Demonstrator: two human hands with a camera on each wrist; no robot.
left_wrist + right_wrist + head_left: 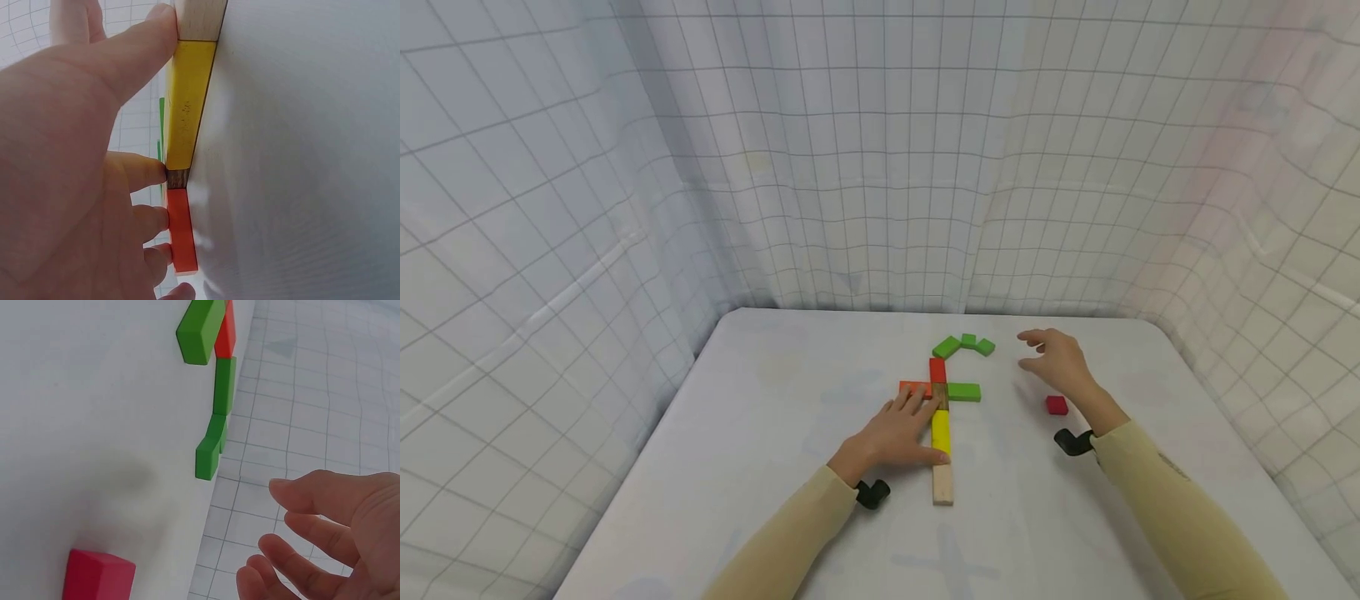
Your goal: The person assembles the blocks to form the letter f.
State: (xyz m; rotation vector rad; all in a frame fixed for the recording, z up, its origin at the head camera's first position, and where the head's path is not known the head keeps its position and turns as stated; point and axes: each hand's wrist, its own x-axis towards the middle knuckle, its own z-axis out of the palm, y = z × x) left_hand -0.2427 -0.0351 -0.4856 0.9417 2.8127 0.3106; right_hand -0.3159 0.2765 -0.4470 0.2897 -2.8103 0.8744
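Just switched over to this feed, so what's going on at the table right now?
A person is laying coloured blocks flat on a white table. The left hand rests on the orange block and against the yellow block of a cross-shaped figure. The right hand hovers open above the table, holding nothing, between three small green blocks and a loose red cube.

Head view high, wide; wrist views close, sharing table (760,433).

Yellow block (941,431) flat between brown and plain blocks
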